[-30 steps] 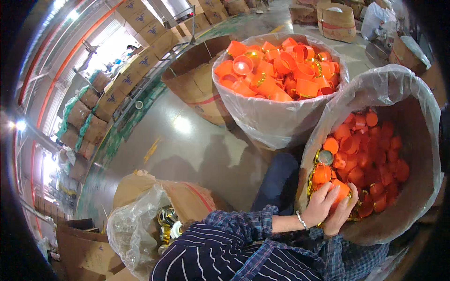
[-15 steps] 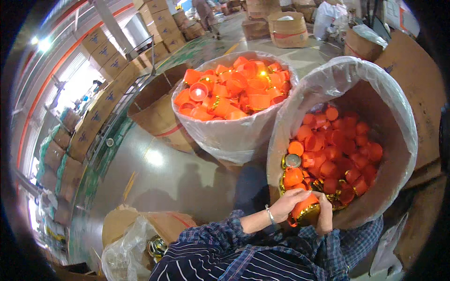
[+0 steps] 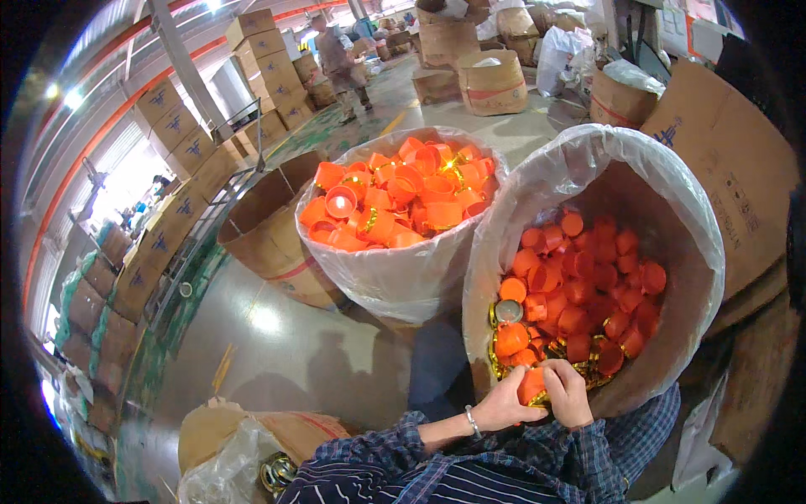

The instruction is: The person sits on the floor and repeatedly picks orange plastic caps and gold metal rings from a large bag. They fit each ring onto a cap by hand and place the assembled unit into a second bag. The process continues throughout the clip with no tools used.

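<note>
Both my hands are closed around one orange plastic cup-shaped piece with gold trim at its lower edge. My left hand, with a bracelet at the wrist, grips it from the left. My right hand presses on it from the right, fingers bent over its top. The piece is over the near edge of a large bin lined with clear plastic. Inside the bin lie many orange cup-shaped pieces, shiny gold trim and a silvery round piece.
Left of it stands a second lined bin, heaped with gold-trimmed orange pieces. An open carton is beside that. At lower left are a carton and plastic bag. A person walks behind; stacked boxes line the left.
The view has tilted up, so the bins sit lower and farther left. The held piece has turned, with less of its gold trim showing. My right fingers have come over its top.
</note>
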The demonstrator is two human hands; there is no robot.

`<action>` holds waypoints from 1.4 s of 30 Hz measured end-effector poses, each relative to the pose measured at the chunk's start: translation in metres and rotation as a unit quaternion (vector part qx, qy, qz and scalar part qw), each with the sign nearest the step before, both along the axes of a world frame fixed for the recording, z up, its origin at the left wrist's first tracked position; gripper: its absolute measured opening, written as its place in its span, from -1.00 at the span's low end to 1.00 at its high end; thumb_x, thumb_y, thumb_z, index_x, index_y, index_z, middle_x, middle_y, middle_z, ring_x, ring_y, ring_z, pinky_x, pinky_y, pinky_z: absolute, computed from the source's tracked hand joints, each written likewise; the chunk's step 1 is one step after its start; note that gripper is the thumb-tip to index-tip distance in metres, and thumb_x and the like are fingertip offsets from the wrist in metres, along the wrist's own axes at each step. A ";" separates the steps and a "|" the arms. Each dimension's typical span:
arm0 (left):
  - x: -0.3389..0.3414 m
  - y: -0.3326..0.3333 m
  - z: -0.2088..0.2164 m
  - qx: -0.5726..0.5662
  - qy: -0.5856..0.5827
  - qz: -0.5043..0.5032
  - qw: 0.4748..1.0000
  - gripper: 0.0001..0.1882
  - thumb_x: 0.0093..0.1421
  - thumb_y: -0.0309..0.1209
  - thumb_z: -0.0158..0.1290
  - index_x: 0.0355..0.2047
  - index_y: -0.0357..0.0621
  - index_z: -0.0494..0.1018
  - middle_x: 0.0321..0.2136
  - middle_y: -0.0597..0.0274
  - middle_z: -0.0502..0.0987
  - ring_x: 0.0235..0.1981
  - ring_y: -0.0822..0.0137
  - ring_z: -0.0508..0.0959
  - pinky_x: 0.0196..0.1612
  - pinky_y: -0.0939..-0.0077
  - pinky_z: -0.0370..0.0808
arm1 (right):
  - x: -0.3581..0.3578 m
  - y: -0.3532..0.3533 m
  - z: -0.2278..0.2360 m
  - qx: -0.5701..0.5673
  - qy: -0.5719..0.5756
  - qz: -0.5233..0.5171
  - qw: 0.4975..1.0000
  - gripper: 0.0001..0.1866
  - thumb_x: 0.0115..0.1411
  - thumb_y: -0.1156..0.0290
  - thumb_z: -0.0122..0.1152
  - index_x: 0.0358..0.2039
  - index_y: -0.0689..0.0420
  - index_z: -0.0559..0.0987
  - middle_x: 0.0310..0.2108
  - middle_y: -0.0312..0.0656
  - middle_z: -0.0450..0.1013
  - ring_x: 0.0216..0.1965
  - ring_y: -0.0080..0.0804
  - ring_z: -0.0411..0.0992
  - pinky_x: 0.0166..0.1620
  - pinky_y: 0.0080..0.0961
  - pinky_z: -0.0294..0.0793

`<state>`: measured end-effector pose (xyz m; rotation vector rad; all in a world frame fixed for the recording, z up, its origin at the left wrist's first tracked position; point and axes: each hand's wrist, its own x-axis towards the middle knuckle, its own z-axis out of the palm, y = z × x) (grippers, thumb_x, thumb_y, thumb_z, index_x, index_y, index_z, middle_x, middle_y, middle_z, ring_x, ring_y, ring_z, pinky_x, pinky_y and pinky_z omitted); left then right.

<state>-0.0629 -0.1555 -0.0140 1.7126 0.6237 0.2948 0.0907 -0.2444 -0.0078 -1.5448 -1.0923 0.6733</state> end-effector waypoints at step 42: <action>0.035 -0.025 0.007 0.102 -0.228 0.178 0.952 -0.56 0.38 -0.17 0.01 0.04 -0.30 0.31 -0.16 0.17 0.51 -0.12 0.31 0.49 -0.01 0.42 0.42 | -0.022 0.031 -0.018 0.133 0.325 -0.165 0.921 -0.67 0.39 0.31 -0.01 0.04 0.27 0.45 -0.04 -0.15 0.42 -0.03 -0.36 0.38 0.08 -0.42 0.37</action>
